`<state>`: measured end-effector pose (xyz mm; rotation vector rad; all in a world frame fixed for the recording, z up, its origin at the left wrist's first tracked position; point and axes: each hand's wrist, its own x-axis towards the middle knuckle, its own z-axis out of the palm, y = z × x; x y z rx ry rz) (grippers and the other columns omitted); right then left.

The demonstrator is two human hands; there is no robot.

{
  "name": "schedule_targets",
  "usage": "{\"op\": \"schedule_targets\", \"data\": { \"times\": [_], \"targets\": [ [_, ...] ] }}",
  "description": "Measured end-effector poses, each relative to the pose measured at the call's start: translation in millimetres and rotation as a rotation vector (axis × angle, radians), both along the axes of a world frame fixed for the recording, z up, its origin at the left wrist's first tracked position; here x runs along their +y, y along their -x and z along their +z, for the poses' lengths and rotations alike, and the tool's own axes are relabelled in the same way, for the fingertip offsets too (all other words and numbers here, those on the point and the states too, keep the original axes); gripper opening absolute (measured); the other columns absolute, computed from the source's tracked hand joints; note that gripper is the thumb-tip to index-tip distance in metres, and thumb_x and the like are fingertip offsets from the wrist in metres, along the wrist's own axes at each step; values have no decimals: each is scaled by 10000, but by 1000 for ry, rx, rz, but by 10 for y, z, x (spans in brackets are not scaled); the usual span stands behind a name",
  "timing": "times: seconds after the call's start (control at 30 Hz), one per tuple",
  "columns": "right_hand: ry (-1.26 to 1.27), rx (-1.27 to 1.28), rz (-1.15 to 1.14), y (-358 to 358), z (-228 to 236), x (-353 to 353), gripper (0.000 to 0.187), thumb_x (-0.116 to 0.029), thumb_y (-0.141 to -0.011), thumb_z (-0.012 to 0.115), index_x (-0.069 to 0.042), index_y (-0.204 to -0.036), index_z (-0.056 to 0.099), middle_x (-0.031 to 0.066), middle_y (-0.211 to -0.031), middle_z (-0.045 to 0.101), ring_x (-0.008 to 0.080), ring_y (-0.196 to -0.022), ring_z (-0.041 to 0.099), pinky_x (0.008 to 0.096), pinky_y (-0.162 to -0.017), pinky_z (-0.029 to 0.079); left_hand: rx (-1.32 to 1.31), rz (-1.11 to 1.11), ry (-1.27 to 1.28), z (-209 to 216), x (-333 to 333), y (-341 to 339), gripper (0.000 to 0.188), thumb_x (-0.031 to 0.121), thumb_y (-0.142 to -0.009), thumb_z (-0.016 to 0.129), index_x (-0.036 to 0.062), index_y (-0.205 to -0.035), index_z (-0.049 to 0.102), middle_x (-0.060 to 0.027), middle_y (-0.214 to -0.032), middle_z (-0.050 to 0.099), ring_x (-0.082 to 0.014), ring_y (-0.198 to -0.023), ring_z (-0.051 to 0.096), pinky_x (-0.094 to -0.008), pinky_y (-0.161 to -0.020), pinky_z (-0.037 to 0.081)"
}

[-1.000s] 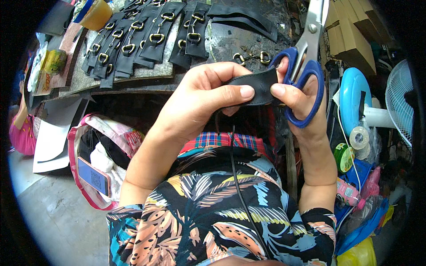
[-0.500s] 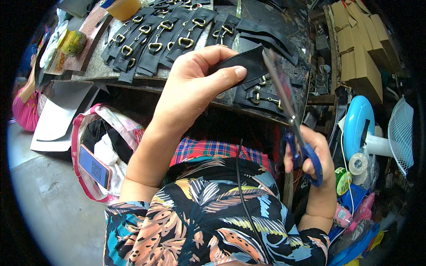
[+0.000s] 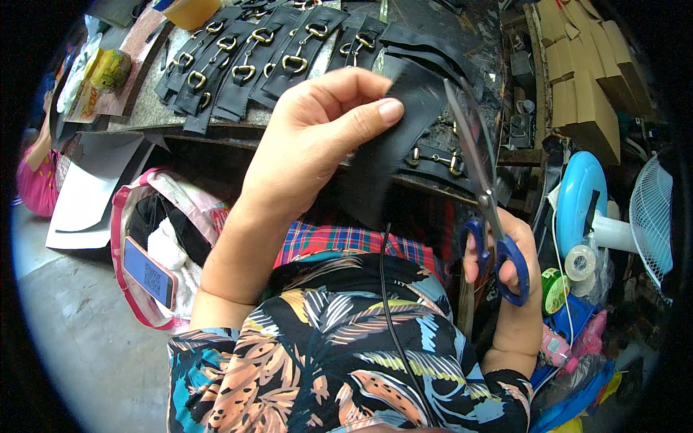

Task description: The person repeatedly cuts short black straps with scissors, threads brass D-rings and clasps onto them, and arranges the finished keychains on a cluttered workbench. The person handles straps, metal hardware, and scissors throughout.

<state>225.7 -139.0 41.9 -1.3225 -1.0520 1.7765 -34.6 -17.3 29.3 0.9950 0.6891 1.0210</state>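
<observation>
My left hand [image 3: 307, 133] pinches a black leather piece [image 3: 415, 108] between thumb and fingers, above the front edge of the workbench. The piece hangs down past the hand, its lower part blurred and dark. In my right hand [image 3: 525, 242] is a pair of scissors [image 3: 489, 198] with blue handles, fingers through the loops. Its blades point up and stand slightly apart, the tips close to the leather's right edge; whether they touch it I cannot tell. Behind lie black leather straps [image 3: 253, 61] with gold-coloured metal bits, and another such strap [image 3: 433, 160] is partly hidden by the leather.
Cardboard pieces [image 3: 585, 79] are stacked at the far right, above a blue and white fan [image 3: 585, 195]. A pink-edged bag [image 3: 126, 267] holding a phone [image 3: 149, 273] stands left of my arm. A yellow tape roll [image 3: 112, 70] sits on the bench's left side.
The leather piece has turned in my left hand and now hangs lower, with more of it showing. The scissors have shifted slightly right, and their handle loops are further apart.
</observation>
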Motion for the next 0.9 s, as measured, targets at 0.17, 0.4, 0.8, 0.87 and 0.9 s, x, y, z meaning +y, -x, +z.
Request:
{"op": "schedule_targets", "data": {
  "times": [0.17, 0.4, 0.8, 0.87, 0.9],
  "targets": [
    [12, -9, 74, 28, 60, -40, 887, -740, -625, 866, 15, -1006, 599, 24, -739, 637, 92, -636, 627, 191, -555, 450, -97, -67, 63, 61, 28, 12, 458, -16, -864, 741, -72, -1262, 522, -154, -948, 729, -214, -749, 740, -307, -649, 629],
    [22, -45, -3, 61, 68, -156, 834, -706, -695, 848, 21, -1019, 595, 29, -752, 634, 97, -658, 640, 200, -578, 456, -322, -120, 89, -64, 5, -227, 209, 181, -1062, 545, 2, -1162, 582, -145, -1023, 737, -272, -853, 767, -369, -718, 659],
    [6, 33, 20, 113, -88, -150, 749, -660, -782, 806, 9, -1041, 591, 33, -808, 628, 90, -676, 629, 212, -631, 476, -302, -55, 98, -221, -25, -285, 192, 195, -1033, 624, 12, -1087, 653, -127, -966, 738, -205, -821, 739, -335, -729, 630],
    [-3, 51, 23, 129, -103, -145, 750, -672, -796, 788, 8, -1042, 589, 36, -795, 625, 91, -674, 631, 212, -630, 477, -234, 19, 85, -237, -35, -309, 227, 214, -1037, 624, 3, -1101, 678, -138, -954, 739, -195, -817, 738, -336, -720, 632],
    [-7, 60, 25, 136, -110, -145, 750, -678, -802, 779, 7, -1043, 588, 37, -789, 624, 92, -673, 632, 212, -630, 478, -188, 59, 61, -244, -36, -317, 227, 209, -1036, 628, 0, -1104, 684, -138, -950, 739, -190, -817, 737, -333, -717, 633]
  ]
}}
